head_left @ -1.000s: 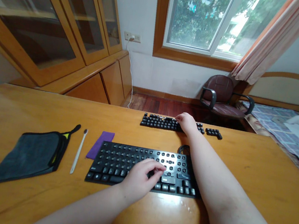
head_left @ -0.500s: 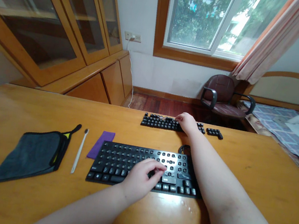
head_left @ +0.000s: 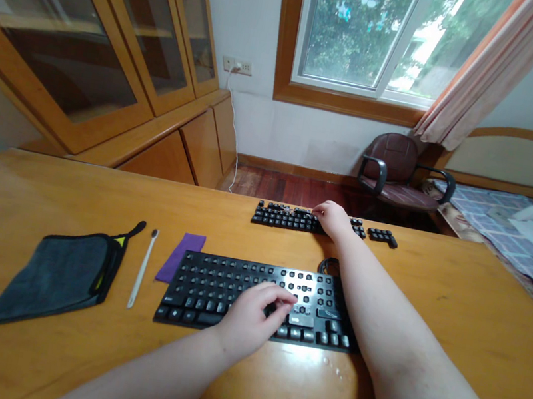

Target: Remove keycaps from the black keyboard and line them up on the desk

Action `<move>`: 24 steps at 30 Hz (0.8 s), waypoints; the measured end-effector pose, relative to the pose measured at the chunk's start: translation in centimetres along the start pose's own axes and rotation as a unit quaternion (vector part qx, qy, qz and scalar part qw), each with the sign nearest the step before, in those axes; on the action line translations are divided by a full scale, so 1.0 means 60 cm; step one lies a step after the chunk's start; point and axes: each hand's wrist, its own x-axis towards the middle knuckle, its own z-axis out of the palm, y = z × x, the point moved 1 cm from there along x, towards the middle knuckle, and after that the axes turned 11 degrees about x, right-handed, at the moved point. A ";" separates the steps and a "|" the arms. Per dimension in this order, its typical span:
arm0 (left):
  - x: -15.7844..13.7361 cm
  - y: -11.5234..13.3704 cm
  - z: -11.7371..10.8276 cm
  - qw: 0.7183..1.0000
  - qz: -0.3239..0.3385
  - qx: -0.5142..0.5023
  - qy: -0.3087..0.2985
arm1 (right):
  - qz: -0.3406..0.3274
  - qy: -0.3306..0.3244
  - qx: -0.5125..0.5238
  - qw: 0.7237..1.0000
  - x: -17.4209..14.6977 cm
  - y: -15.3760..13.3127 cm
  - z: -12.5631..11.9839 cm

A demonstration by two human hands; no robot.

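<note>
A black keyboard (head_left: 220, 280) lies mid-surface on a wooden desk (head_left: 476, 313), its long side parallel to the near edge; many keys are bare sockets, while the nearest row carries caps. Loose black keycaps (head_left: 288, 219) sit in rows along the far edge, with a smaller cluster (head_left: 382, 237) toward the far right corner. The person's right hand (head_left: 331, 218) is over those rows, fingers pinched narrow; I cannot tell whether they grip a cap. The left hand (head_left: 253, 312) is over the keyboard, thumb and forefinger curved almost together; what they hold, if anything, I cannot tell. A band of wood separates keyboard and caps, and a wider stretch runs to the right edge. Toward the left edge lie a purple cloth (head_left: 180, 259), a toothbrush (head_left: 141, 271) and a grey cloth (head_left: 56, 281). Beyond the far left corner, a glass-doored cabinet (head_left: 108, 127) shows shelves, its contents too dim to make out.
</note>
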 end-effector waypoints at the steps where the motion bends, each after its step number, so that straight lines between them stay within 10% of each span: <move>1: 0.000 0.000 0.000 1.000 0.000 -0.001 0.000 | 0.000 0.000 0.001 1.000 0.000 0.000 0.000; 24: -0.001 -0.002 0.002 1.000 -0.005 -0.005 -0.004 | 0.001 -0.005 -0.017 1.000 0.001 0.004 0.003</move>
